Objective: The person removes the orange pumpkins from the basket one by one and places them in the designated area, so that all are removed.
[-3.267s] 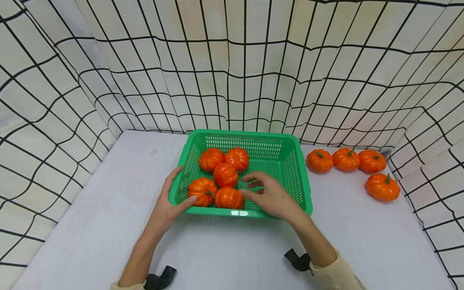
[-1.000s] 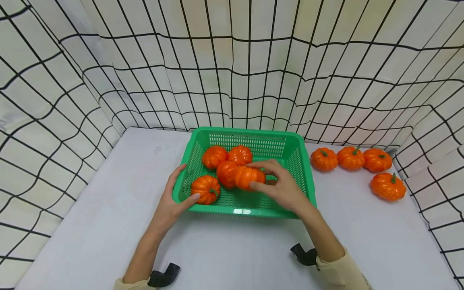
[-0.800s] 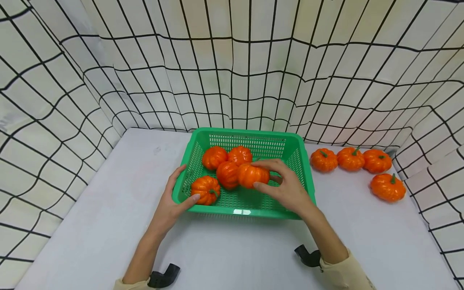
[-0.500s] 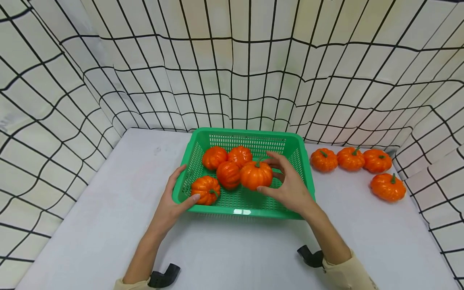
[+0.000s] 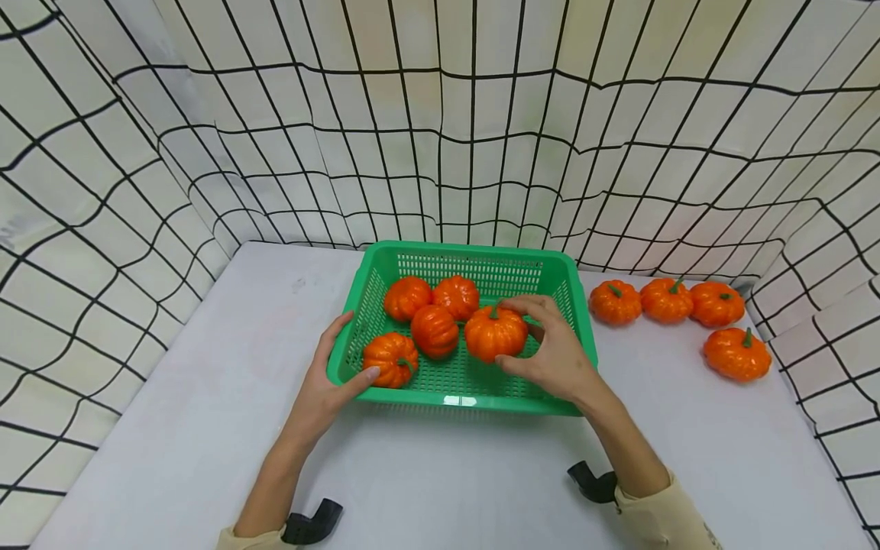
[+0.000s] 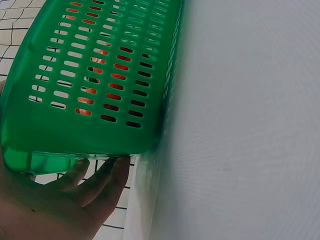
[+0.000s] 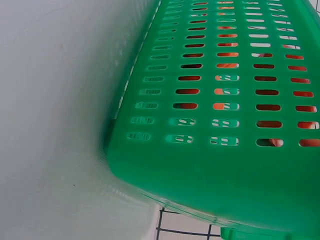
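Pumpkins (image 5: pixel 435 331), ribbed, orange: four lie inside a green plastic basket (image 5: pixel 512 405), four outside; left hand (image 5: pixel 328 389) grips it, right hand (image 5: pixel 555 357) pinches a ninth pumpkin (image 5: pixel 494 336).

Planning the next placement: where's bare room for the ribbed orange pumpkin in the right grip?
The white tabletop is bare left of the green perforated plastic basket, in front of it between the forearms, and to its right in front of four ribbed orange pumpkins. Crowded: the tabletop's back right corner, and the basket's left half, with four others.
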`<state>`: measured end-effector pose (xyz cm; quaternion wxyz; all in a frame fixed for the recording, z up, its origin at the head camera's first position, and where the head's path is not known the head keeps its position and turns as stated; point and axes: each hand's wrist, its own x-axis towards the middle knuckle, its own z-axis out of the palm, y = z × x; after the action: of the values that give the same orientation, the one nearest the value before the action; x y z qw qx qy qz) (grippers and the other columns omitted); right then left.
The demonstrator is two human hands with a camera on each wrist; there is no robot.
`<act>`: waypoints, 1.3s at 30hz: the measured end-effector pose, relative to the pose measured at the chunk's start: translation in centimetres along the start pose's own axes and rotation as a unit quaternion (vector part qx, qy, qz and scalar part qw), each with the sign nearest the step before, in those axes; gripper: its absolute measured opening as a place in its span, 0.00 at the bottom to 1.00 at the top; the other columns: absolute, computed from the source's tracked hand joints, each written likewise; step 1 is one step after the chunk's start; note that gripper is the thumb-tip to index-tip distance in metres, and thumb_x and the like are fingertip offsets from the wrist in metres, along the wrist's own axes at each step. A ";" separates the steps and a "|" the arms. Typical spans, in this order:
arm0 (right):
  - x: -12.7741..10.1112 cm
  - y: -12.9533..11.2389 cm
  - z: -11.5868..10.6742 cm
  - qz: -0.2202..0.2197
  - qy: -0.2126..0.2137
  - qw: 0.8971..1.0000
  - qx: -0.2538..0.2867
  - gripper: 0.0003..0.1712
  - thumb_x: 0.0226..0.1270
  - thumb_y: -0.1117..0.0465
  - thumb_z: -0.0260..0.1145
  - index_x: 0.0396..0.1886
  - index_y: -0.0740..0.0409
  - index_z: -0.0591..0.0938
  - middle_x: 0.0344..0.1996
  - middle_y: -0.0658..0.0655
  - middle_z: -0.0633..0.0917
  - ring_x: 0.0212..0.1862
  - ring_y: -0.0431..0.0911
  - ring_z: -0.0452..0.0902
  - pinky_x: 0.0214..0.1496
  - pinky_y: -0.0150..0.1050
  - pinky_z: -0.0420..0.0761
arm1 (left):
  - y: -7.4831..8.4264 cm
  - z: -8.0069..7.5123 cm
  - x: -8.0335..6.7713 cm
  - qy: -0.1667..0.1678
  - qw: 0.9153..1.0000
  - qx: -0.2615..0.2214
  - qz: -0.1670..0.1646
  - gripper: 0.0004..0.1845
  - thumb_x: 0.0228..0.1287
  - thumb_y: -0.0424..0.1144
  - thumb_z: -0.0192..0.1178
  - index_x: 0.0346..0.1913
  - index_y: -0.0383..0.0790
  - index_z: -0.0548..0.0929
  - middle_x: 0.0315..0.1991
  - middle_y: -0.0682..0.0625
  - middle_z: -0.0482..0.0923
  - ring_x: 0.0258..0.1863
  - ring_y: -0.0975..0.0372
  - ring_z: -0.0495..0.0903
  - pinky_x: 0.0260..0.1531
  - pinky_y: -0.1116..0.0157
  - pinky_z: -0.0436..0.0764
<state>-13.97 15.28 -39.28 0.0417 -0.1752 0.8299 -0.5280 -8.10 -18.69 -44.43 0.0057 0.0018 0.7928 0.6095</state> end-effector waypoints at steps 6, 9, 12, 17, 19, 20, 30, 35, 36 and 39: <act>0.0 0.1 -0.1 -0.002 -0.029 0.999 0.020 0.37 0.55 0.65 0.77 0.66 0.60 0.77 0.66 0.61 0.79 0.66 0.57 0.75 0.70 0.59 0.78 | 0.0 0.0 0.0 0.000 1.000 -0.004 0.000 0.46 0.69 0.44 0.66 0.82 0.69 0.53 0.85 0.52 0.47 0.80 0.49 0.56 0.76 0.37 0.61; 0.0 0.0 -0.1 -0.002 -0.034 0.999 0.022 0.35 0.55 0.65 0.77 0.64 0.60 0.76 0.65 0.62 0.80 0.64 0.57 0.77 0.68 0.59 0.79 | -0.1 0.0 0.0 0.000 1.000 -0.003 0.001 0.46 0.68 0.44 0.66 0.82 0.69 0.53 0.85 0.52 0.47 0.81 0.49 0.56 0.76 0.37 0.60; -0.1 0.0 -0.3 -0.001 -0.033 0.999 0.013 0.36 0.56 0.63 0.77 0.64 0.57 0.75 0.66 0.60 0.80 0.66 0.58 0.77 0.67 0.59 0.80 | -0.1 0.0 0.1 -0.001 1.000 -0.002 0.001 0.46 0.68 0.44 0.67 0.82 0.69 0.53 0.85 0.52 0.47 0.81 0.49 0.56 0.76 0.37 0.60; -0.4 0.1 -0.8 -0.004 -0.031 0.999 0.008 0.41 0.57 0.61 0.78 0.70 0.50 0.72 0.70 0.58 0.75 0.67 0.61 0.76 0.66 0.59 0.82 | 0.0 0.1 0.2 -0.004 1.000 -0.002 0.002 0.46 0.68 0.44 0.67 0.82 0.69 0.53 0.85 0.52 0.47 0.81 0.49 0.56 0.76 0.36 0.60; -0.5 0.2 -1.0 -0.009 -0.029 0.999 0.013 0.42 0.57 0.61 0.78 0.72 0.49 0.71 0.71 0.57 0.73 0.67 0.61 0.75 0.65 0.59 0.82 | 0.0 0.1 0.2 -0.005 1.000 -0.002 0.003 0.46 0.68 0.44 0.67 0.82 0.69 0.53 0.85 0.52 0.47 0.81 0.49 0.55 0.76 0.37 0.60; -0.6 0.2 -1.1 -0.012 -0.029 0.999 0.015 0.43 0.58 0.62 0.78 0.73 0.49 0.71 0.71 0.57 0.72 0.67 0.61 0.75 0.65 0.59 0.82 | 0.0 0.1 0.2 -0.004 1.000 -0.003 0.003 0.46 0.68 0.44 0.67 0.82 0.69 0.53 0.85 0.51 0.47 0.81 0.49 0.56 0.76 0.37 0.60; -0.8 0.4 -2.0 -0.013 -0.001 1.000 -0.007 0.47 0.57 0.63 0.78 0.76 0.54 0.68 0.70 0.60 0.67 0.70 0.58 0.68 0.69 0.64 0.77 | 0.1 0.2 0.2 -0.003 1.000 -0.001 -0.001 0.47 0.68 0.44 0.67 0.82 0.70 0.52 0.85 0.51 0.46 0.81 0.48 0.56 0.75 0.38 0.61; -1.0 0.3 -2.3 0.002 0.019 1.000 -0.002 0.47 0.57 0.63 0.79 0.76 0.52 0.68 0.70 0.61 0.67 0.70 0.59 0.69 0.68 0.62 0.78 | 0.0 0.2 0.1 -0.003 1.000 0.000 0.000 0.46 0.69 0.44 0.67 0.82 0.69 0.52 0.85 0.51 0.47 0.80 0.49 0.58 0.75 0.39 0.62; -1.1 0.3 -2.4 0.006 0.022 1.000 -0.002 0.47 0.57 0.63 0.80 0.76 0.51 0.68 0.70 0.60 0.67 0.70 0.58 0.69 0.68 0.61 0.78 | 0.0 0.2 0.1 -0.004 1.000 0.000 0.000 0.46 0.69 0.44 0.66 0.82 0.69 0.52 0.85 0.51 0.47 0.80 0.49 0.58 0.75 0.39 0.62; -1.3 0.3 -2.5 0.009 0.031 0.999 -0.009 0.49 0.57 0.62 0.80 0.77 0.51 0.68 0.70 0.60 0.69 0.70 0.57 0.70 0.69 0.60 0.79 | 0.1 0.1 0.0 -0.004 1.000 0.003 0.000 0.46 0.69 0.44 0.67 0.82 0.69 0.52 0.85 0.51 0.47 0.80 0.49 0.58 0.75 0.41 0.63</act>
<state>-13.45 17.98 -38.64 0.0185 -0.1518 0.8372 -0.5251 -8.14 -18.60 -44.37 0.0091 0.0041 0.7948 0.6067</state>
